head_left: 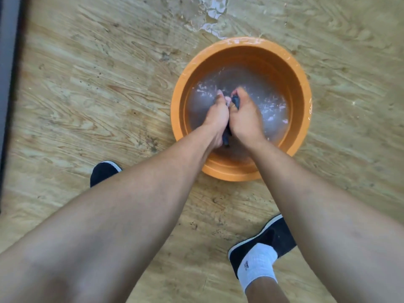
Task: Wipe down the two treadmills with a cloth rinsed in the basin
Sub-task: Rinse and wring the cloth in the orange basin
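Head view: left hand (pixel 216 114) and right hand (pixel 246 119) both clench the dark cloth (pixel 227 136) over the water-filled basin (pixel 218 171). Rinsing seems underway; no treadmills in sight, wiping apparently remains.

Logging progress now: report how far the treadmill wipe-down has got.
Done: the round orange plastic basin holds water, and a puddle wets the wood-pattern floor beyond it. In hand: the left hand and right hand both grip the dark blue cloth inside the basin, rinsing or wringing it. Left: no treadmill is in view, so wiping cannot be judged done.
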The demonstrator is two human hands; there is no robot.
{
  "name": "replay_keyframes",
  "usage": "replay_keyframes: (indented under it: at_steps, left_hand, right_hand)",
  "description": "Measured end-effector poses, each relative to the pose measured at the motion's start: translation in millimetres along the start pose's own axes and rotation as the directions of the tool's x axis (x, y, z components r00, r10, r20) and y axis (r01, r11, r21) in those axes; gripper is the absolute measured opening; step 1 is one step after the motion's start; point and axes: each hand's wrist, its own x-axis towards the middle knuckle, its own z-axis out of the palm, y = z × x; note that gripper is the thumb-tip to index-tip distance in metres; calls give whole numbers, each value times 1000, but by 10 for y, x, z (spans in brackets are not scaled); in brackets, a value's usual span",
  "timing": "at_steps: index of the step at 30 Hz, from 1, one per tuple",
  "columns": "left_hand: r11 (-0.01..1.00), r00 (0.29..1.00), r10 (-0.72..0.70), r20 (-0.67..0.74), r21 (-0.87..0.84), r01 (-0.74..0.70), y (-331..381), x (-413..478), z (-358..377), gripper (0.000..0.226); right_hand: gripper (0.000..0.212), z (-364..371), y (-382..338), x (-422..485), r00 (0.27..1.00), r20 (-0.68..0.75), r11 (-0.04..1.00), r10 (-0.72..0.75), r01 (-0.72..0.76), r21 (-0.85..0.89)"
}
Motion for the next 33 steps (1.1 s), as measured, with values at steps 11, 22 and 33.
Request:
replay_keyframes:
  at_steps: [11, 22, 33]
  left_hand:
    - [829, 904, 420, -82, 438, -346, -74, -248, -170, 53]
    - [998, 999, -46, 7, -31, 47, -172, -29, -20, 31]
    - [975, 974, 222, -48, 8, -221, -336, -120, -342, 28]
  right_hand:
    - [18, -76, 199, 321, 862, 33, 809, 505, -487, 329]
    - [6, -143, 15, -78, 992, 110, 965, -63, 89, -247]
    - [32, -101, 404, 304, 936, 7, 933, 352, -352, 77]
